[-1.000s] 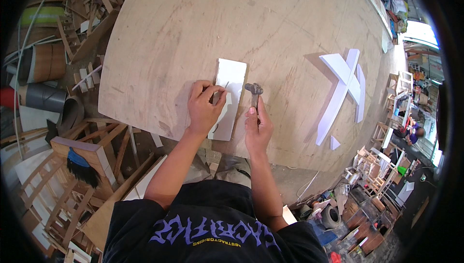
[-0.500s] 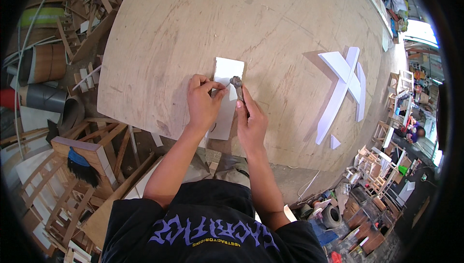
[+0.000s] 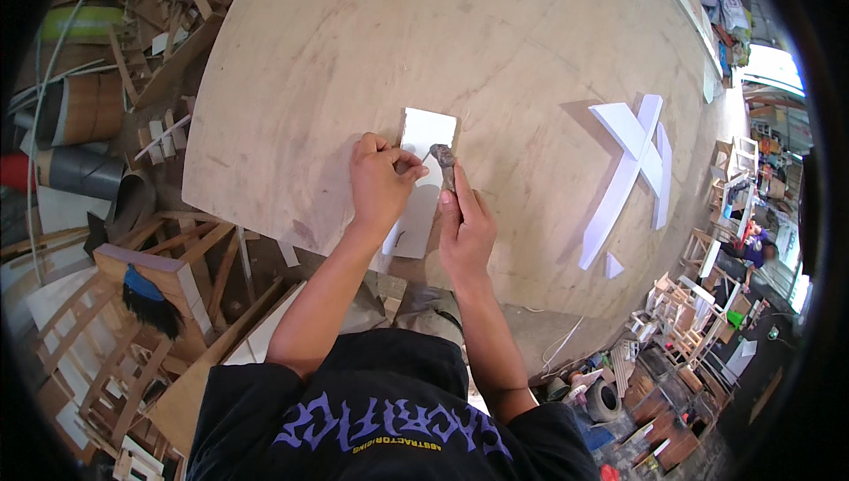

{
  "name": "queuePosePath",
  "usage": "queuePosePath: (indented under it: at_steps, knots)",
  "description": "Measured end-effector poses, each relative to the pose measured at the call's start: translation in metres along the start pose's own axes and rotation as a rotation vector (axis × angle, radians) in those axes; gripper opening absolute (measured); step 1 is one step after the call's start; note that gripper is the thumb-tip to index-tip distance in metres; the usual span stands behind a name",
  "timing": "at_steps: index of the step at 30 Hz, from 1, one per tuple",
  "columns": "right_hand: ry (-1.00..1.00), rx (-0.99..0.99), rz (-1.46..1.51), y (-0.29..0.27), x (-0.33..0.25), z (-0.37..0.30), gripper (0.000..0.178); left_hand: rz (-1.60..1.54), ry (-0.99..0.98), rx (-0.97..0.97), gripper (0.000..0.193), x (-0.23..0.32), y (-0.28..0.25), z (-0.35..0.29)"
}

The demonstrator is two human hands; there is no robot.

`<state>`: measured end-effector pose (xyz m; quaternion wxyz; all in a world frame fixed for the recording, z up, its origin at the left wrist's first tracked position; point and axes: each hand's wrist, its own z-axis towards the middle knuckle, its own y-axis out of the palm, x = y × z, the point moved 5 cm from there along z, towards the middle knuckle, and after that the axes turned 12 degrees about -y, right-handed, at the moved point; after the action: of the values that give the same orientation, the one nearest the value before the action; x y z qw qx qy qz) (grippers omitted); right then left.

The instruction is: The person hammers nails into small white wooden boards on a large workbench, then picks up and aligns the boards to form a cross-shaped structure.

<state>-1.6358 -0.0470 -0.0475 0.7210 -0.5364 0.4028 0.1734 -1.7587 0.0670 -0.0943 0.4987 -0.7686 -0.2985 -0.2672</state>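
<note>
A narrow white board (image 3: 428, 127) lies on the large plywood tabletop (image 3: 336, 48), its long side running away from me. My left hand (image 3: 378, 182) is over the board's left edge, thumb and fingertips pinched together on a thin nail (image 3: 427, 157). Right beside those fingertips is the dark, dirty head of a hammer (image 3: 441, 156). My right hand (image 3: 469, 232) grips the hammer's short handle close to the head, with the index finger stretched along it. Both hands partly cover the board, and whether the nail's tip touches it cannot be made out.
White strips crossed in an X (image 3: 630, 158) lie on the tabletop's right side, near a small white triangle (image 3: 614, 264). Wooden frames and a blue-black brush (image 3: 146, 295) stand at left. Timber scraps, pipes and a tyre (image 3: 605, 400) surround the table; a person (image 3: 754, 251) is far right.
The whole view has shifted slightly, so the table and board appear a little further right. The hammer head has come slightly nearer to me along the board. Both grips look the same.
</note>
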Motion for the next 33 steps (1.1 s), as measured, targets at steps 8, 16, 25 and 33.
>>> queuePosePath:
  at_steps: [8,16,25,33]
  knots:
    - [0.058,0.087,0.118,0.008,0.014,-0.014,0.039,-0.064,0.038,0.017,0.023,-0.004,0.000,-0.004]
    - [0.350,-0.189,0.157,0.012,0.008,-0.071,0.029,-0.244,-0.011,-0.041,0.031,-0.051,-0.029,-0.039]
    - [-0.079,-0.266,0.120,0.026,0.014,-0.063,0.026,0.090,0.386,-0.036,0.027,-0.064,-0.046,-0.114]
    - [-0.264,-0.420,0.039,0.026,0.017,-0.047,0.026,0.102,0.417,0.039,0.018,-0.049,-0.027,-0.104]
